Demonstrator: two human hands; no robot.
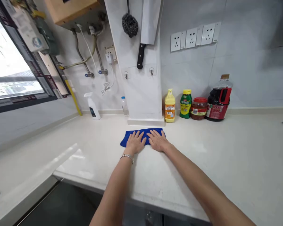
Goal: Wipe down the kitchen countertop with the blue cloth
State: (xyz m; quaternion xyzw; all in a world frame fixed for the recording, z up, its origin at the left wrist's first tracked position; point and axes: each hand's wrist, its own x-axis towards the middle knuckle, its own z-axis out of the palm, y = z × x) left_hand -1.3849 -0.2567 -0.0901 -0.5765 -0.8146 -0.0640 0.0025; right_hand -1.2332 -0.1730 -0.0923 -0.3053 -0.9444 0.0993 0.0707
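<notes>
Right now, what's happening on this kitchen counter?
A person has both hands flat on a folded blue cloth lying on the white counter: the left hand on its left part, the right hand on its right. Behind the cloth, by the wall, stand a yellow bottle, a green bottle, a red-lidded jar and a dark jug.

Both arms are extended far forward, converging toward centre. Left hand (135, 142) and right hand (157, 140) are laid flat, palms down, fingers spread, side by side, nearly touching. A bracelet (127, 157) is worn on the left wrist.
</notes>
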